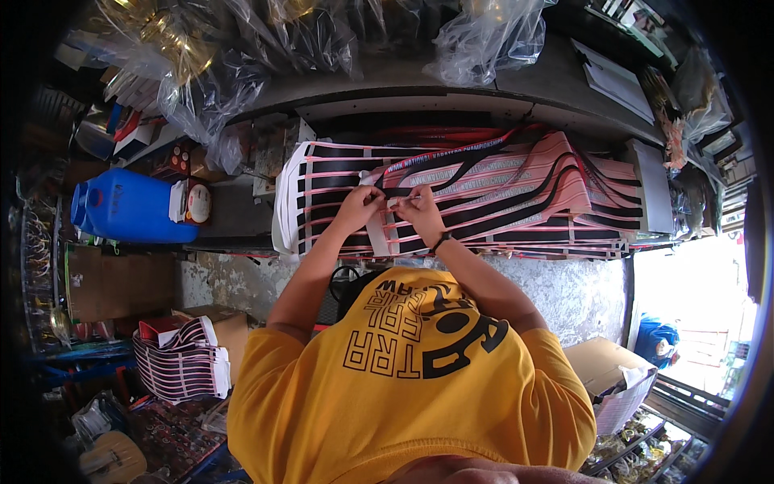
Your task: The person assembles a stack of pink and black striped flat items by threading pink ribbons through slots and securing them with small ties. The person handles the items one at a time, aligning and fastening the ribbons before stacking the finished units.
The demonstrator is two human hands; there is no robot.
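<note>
A small white strip is pinched between left hand and right hand, each grip clenched on it, above the pink-and-black ribbon stack crowding the worktop edge.

You are given a single view, from the left of two fisheye cameras worn on your head, looking steeply down your own front. Your yellow shirt fills the lower centre at very close range, and your forearms rise from it toward the workbench in the middle distance. Straight edges, such as the shelf above the bench, bow toward the dark circular rim. No second view is supplied, so no overlap can be described.
</note>
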